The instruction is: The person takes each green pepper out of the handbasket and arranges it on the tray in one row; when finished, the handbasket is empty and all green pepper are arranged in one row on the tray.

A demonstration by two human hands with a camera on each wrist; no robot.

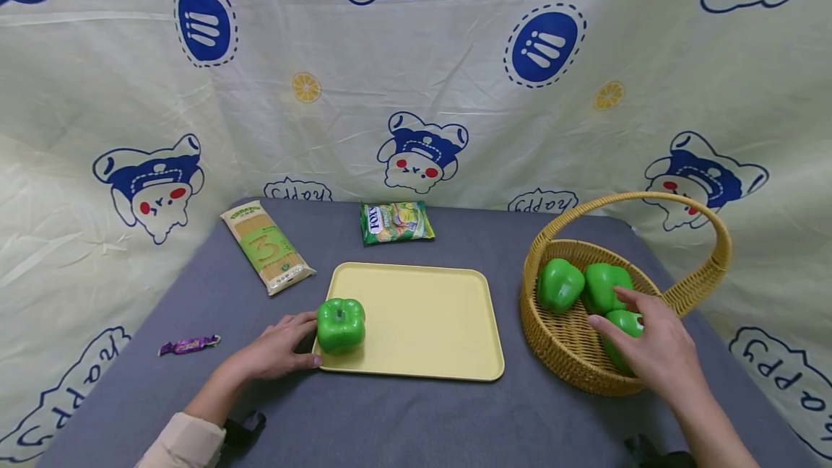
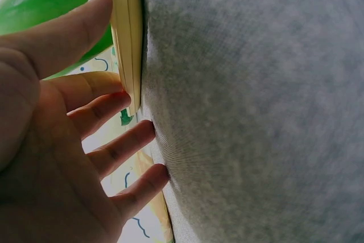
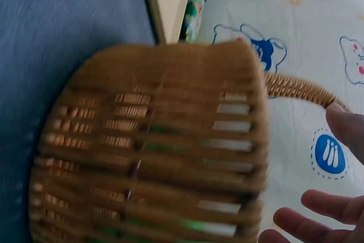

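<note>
A green bell pepper stands at the left end of a pale yellow tray. My left hand touches the tray's left edge; in the left wrist view its thumb lies at the rim, and the other fingers are extended, the lower ones against the cloth. Over the wicker basket, my right hand reaches in with thumb and fingers spread, partly covering a nearest green pepper. Two more green peppers, one left and one behind, lie in the basket. In the right wrist view the fingers are above the basket rim.
The basket's tall handle arches up behind my right hand. A noodle packet and a green snack packet lie toward the back. A purple-wrapped candy is at the left, on grey cloth.
</note>
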